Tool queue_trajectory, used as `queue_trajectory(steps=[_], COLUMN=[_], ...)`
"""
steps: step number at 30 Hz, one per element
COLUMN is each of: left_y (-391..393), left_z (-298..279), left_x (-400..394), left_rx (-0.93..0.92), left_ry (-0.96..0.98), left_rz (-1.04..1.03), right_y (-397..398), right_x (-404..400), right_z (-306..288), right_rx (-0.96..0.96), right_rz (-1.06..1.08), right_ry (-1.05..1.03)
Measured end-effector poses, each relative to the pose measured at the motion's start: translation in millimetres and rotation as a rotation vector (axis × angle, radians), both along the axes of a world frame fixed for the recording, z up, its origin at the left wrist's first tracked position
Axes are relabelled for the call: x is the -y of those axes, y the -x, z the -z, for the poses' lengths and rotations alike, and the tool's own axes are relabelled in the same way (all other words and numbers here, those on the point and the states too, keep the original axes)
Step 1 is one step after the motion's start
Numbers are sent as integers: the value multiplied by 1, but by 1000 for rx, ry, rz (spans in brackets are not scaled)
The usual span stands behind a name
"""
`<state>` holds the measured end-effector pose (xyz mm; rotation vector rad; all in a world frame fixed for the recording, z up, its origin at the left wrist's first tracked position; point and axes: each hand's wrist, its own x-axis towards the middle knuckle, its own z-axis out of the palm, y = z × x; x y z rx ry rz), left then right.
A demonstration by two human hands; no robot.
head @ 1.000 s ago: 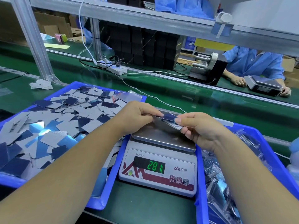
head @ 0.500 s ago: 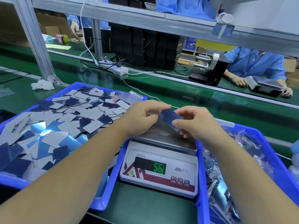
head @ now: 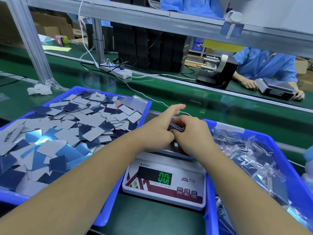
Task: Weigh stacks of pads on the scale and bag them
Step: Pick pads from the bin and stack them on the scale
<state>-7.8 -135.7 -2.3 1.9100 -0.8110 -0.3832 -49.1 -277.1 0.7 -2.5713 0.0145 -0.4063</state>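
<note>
Mid-frame above the scale (head: 164, 181) reading zero, right hand (head: 191, 131) pinching the pad stack (head: 176, 127), left hand (head: 158, 131) steadying with fingers extended; probably squaring it, bagging next.

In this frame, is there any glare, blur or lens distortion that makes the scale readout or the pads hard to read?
Head view: the scale display is sharp and reads 0.0; glare whitens a few loose pads in the left bin; the bagged pads glint; wide-angle bending curves the frame rail; the stack between the hands is slightly soft.
</note>
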Motion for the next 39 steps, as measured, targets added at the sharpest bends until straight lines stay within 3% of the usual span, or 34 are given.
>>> queue_trajectory(steps=[6, 10, 12, 16, 18, 21, 24, 27, 39], left_y=[8, 6, 3, -14, -27, -52, -74, -92, -125], left_z=[-10, -5, -4, -7, -9, -15, -19, -12, 27], left_x=[1, 2, -1, -16, -26, -39, -46, -46, -29], left_rx=[29, -17, 49, 161, 177, 215, 201, 278, 321], left_ry=[63, 10, -11, 47, 46, -242, -632, -848, -1011], left_rz=[-14, 29, 0, -200, -407, -626, -607, -595, -450], right_y=[-3, -4, -2, -1, 0, -2, -4, -4, -5], right_x=[-2, -4, -5, -4, -5, -4, -4, -3, -2], right_z=[-2, 3, 3, -3, -3, 1, 3, 5, 10], right_rx=[59, -5, 23, 167, 93, -43, -53, -44, -18], right_rz=[50, 38, 38, 46, 37, 17, 22, 11, -7], right_ry=[-3, 64, 61, 8, 0, 15, 20, 42, 67])
